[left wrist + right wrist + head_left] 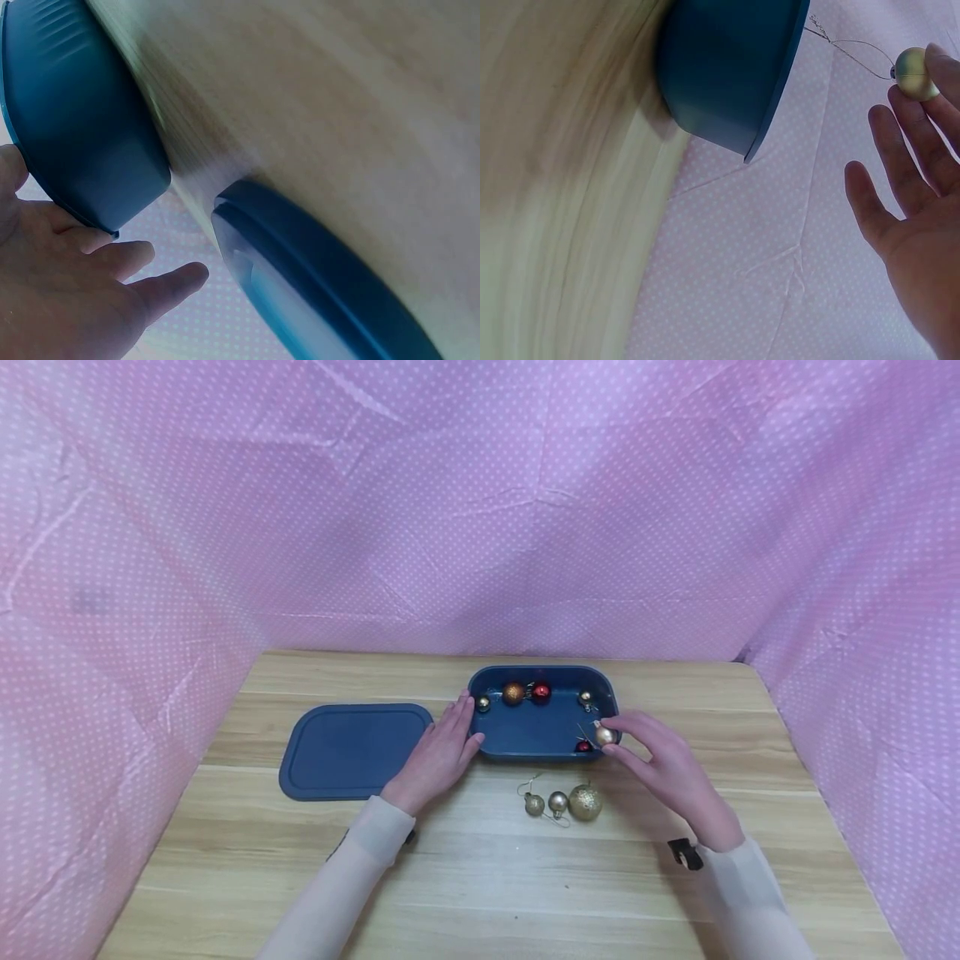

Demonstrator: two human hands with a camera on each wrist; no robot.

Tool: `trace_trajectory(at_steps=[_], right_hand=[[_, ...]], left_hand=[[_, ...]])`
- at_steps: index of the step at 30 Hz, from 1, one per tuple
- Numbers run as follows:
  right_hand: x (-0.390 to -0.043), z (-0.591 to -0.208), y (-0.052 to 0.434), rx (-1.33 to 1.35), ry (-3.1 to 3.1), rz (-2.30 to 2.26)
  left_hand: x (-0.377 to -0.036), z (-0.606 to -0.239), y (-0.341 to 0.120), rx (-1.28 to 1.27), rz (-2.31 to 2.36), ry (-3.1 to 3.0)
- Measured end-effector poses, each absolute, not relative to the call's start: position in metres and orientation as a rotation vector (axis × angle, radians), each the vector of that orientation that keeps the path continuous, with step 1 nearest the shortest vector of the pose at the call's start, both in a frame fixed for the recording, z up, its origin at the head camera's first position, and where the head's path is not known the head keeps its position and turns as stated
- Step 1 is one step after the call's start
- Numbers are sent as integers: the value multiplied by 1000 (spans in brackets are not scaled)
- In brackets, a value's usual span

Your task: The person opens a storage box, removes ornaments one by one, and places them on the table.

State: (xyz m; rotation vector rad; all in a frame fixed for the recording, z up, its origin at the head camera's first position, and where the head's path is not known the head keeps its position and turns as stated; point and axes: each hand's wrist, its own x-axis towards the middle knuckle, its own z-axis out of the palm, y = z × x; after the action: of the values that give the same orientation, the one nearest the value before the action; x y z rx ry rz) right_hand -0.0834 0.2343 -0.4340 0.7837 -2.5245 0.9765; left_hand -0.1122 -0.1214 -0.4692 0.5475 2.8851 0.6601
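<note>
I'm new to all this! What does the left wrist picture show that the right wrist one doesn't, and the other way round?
Only the left wrist view shows the lid and the left hand, its fingers at the rim of the box.

Only the right wrist view shows the right hand, pinching a gold bauble between thumb and fingers.

Both show the outside of the box, the wooden table and the pink dotted cloth. Neither lets you see into the box.
</note>
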Motion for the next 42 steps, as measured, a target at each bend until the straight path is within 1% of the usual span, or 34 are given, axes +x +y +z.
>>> trace_trajectory(at_steps=[12,29,42], right_hand=[[-70,-441,244,760,-2471,972],[-57,-438,256,714,-2481,941],[-52,-449,269,791,-2498,911]], left_hand=[[-112,-468,-121,544,652,2879],[-113,-471,-120,531,664,2887],[-114,-470,-121,540,668,2885]])
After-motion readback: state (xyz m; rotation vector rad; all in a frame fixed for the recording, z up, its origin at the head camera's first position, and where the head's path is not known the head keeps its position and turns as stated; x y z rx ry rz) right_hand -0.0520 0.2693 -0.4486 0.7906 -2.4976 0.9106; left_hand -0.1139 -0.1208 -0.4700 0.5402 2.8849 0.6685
